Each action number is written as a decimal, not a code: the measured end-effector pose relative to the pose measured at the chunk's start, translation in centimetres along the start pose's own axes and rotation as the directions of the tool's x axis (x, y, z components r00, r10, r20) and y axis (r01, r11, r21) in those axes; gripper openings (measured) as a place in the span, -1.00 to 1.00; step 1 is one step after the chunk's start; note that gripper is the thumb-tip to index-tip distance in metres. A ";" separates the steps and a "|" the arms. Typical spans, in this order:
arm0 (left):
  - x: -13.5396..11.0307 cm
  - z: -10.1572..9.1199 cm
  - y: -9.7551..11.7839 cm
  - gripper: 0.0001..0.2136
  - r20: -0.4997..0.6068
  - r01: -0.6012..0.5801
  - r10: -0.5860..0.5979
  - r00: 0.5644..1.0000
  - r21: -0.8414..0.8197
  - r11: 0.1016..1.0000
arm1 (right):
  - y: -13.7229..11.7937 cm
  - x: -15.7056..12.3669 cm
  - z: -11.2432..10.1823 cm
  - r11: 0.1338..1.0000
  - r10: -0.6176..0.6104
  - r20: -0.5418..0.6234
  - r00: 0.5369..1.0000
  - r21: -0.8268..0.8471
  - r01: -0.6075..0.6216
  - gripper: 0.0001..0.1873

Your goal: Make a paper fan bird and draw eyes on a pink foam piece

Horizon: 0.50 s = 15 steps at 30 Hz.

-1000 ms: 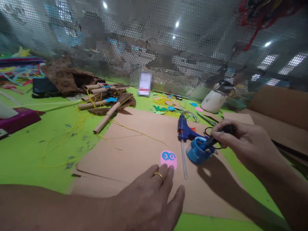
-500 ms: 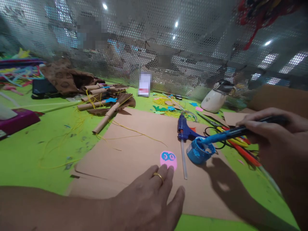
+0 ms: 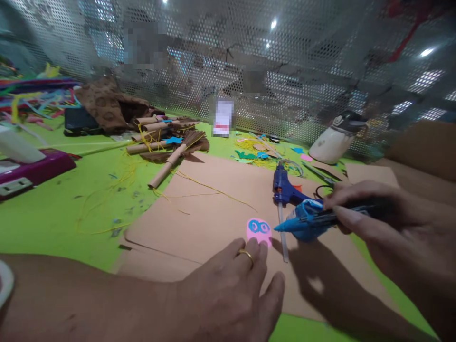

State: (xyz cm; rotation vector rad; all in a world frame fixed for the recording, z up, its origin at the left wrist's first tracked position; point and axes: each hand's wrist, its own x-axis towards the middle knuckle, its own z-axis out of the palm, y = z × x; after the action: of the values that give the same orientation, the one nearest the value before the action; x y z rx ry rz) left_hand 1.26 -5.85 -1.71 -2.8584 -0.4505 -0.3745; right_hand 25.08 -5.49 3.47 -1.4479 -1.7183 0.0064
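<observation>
My left hand (image 3: 238, 280), a gold ring on one finger, lies flat with its fingertips on the lower edge of a small pink paper piece (image 3: 264, 236). Two blue rings are painted on that piece, joined side by side. Between my right hand's (image 3: 374, 223) fingers and thumb is a paintbrush (image 3: 294, 225) with blue paint on its bristles and lower shaft. The brush tip points left, just right of the pink piece. Behind the brush, partly covered by it, stands an open jar of blue paint (image 3: 309, 234). Brown card sheets (image 3: 213, 209) lie beneath.
A blue glue gun (image 3: 283, 185) with a clear glue stick lies beside the jar. Rolled brown paper bundles (image 3: 167, 166) with yellow string are at left-back. A purple power strip (image 3: 53, 166) sits far left, a white bottle (image 3: 331, 142) at back right, against a perforated metal screen (image 3: 199, 76).
My right hand has lifted the brush out of the paint jar and brought its tip left towards the pink piece. My left hand keeps its place on the paper; the view has shifted slightly.
</observation>
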 end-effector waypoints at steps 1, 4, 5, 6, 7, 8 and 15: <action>0.0 0.4 0.0 -0.66 -0.012 0.010 -0.010 1.000 0.007 1.000 | -0.2 0.0 0.2 1.000 -0.009 0.034 0.999 -0.014 0.010 -0.89; 0.0 1.5 0.1 -0.66 -0.078 0.024 -0.022 0.997 0.026 0.999 | -0.6 0.1 0.7 0.999 -0.035 0.067 0.997 -0.006 0.035 -0.92; 0.0 1.7 0.1 -0.66 -0.096 0.022 -0.019 0.995 0.033 0.999 | -0.7 0.2 0.8 0.999 -0.045 0.065 0.997 0.006 0.045 -0.93; 0.0 1.9 0.1 -0.66 -0.098 0.025 -0.021 0.995 0.038 0.999 | -0.8 0.2 1.0 0.998 -0.055 0.067 0.996 0.014 0.054 -0.94; 0.0 2.0 0.1 -0.66 -0.105 0.019 -0.015 0.994 0.040 0.999 | -0.8 0.2 1.1 0.998 -0.068 0.072 0.995 0.020 0.067 -0.95; 0.0 2.0 0.1 -0.66 -0.111 0.012 -0.007 0.994 0.038 0.999 | -0.9 0.3 1.2 0.997 -0.076 0.075 0.994 0.021 0.075 -0.96; 0.0 1.7 0.0 -0.64 -0.107 -0.005 0.009 0.994 0.031 1.000 | -0.7 0.1 1.5 0.989 -0.135 0.127 0.983 -0.044 0.141 -0.95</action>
State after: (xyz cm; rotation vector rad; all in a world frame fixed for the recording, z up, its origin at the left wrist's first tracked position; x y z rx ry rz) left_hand 1.61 -5.43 -3.37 -2.7928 -0.4222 -0.5129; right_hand 23.65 -4.88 2.89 -1.3884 -1.9308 -0.0249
